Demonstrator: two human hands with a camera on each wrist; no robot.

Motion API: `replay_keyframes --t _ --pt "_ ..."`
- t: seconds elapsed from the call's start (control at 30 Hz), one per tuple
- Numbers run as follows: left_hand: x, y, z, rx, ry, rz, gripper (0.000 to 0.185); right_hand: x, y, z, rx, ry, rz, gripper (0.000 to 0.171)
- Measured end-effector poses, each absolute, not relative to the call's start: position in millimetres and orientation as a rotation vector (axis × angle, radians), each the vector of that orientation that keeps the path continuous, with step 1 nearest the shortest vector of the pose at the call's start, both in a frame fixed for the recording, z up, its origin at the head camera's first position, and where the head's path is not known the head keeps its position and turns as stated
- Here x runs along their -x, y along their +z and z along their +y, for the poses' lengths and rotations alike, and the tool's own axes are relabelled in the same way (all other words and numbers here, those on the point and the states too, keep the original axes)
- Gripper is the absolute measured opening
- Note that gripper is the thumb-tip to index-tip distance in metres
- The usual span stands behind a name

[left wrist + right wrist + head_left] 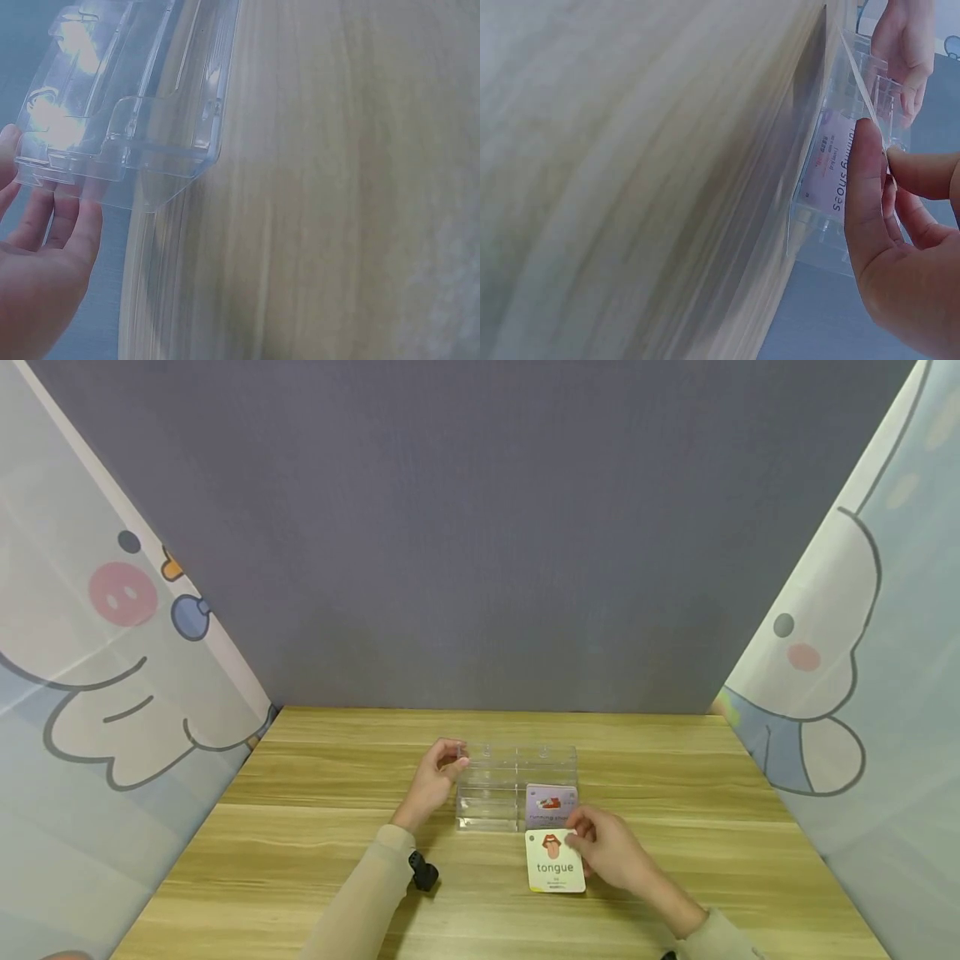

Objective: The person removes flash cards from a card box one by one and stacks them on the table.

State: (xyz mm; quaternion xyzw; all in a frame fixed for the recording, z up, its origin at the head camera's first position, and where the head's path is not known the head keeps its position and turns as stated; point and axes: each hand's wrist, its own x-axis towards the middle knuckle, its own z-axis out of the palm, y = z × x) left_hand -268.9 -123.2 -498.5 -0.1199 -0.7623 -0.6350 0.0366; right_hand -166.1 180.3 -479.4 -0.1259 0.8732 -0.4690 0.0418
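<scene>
Left hand (435,781): at centre frame, fingers nearly straight and loosely together, tips resting against left end of holder (517,785); no curl round it.
Right hand (611,852): lower centre-right, thumb and forefinger pinching upper right corner of "tongue" card (556,861); other fingers loosely curled.
Card place: flat on table (315,827), just below holder's front edge, touching or nearly so.
Second card (551,803): purple, "running shoes", standing in holder's front right slot.
Risk, slip: glossy card held by one corner only; likely to pivot or drop if pinch loosens.
Risk, snag: thin slot walls hard to see through; card edge may catch on a divider and bend.
Risk, shift: light holder only steadied by fingertips; a push from the card could slide or tip it on smooth wood.
Holder: clear hard plastic, rectangular, tiered slots, shiny with glare.
Cards: stiff, glossy, rounded corners, printed picture and word.
Table: pale wood grain, smooth, matt.
Walls: grey backdrop, cartoon panels at both sides.
</scene>
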Motion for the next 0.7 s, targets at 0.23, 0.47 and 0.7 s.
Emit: replay_keyframes --t 0.23,0.47,0.7 --pt "267.8 -497.5 -121.8 0.363 -1.96 -2.319 0.031 164.5 -481.6 178.2 0.425 -1.189 2.883 0.016" --pt "268.2 -498.5 -121.6 0.369 -1.958 -2.307 0.03 161.2 -483.3 176.4 0.428 -1.079 2.956 0.016" --pt "269.7 -499.6 -123.7 0.382 -1.949 -2.319 0.031 160.4 -482.8 170.8 0.382 -0.985 2.997 0.014"
